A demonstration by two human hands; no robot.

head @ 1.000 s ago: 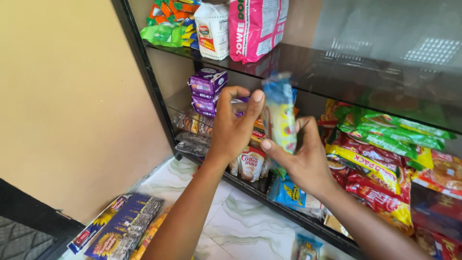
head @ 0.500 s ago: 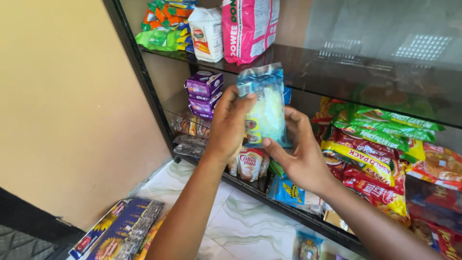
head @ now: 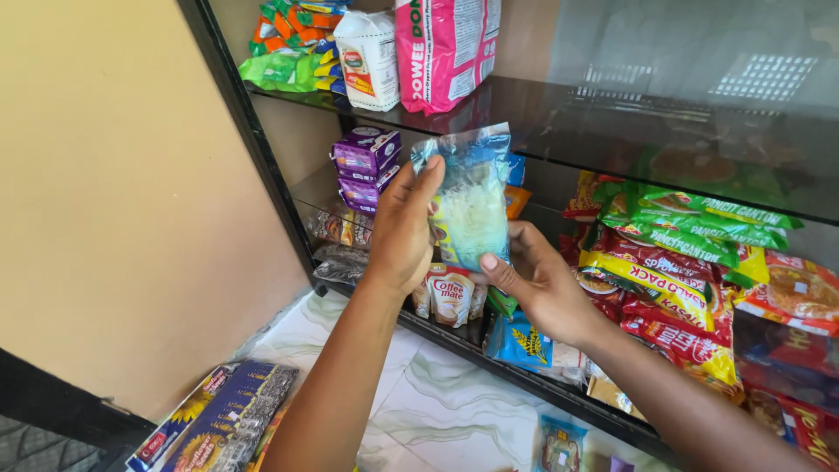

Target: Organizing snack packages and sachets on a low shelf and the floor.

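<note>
Clear blue packet (head: 469, 203) upright between hands: left hand (head: 404, 229) grips side, right hand (head: 537, 286) pinches bottom (before shelf (head: 559, 118)).

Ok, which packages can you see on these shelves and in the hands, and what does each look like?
Clear blue-topped packet: held up by left hand and right hand, white contents.
Pink bag: top shelf, tall.
White bag: beside it, left.
Purple boxes: stacked, middle shelf, left.
Green packets: middle shelf, right, above red-and-yellow packets.
Dark blue packs: floor, lower left.
</note>
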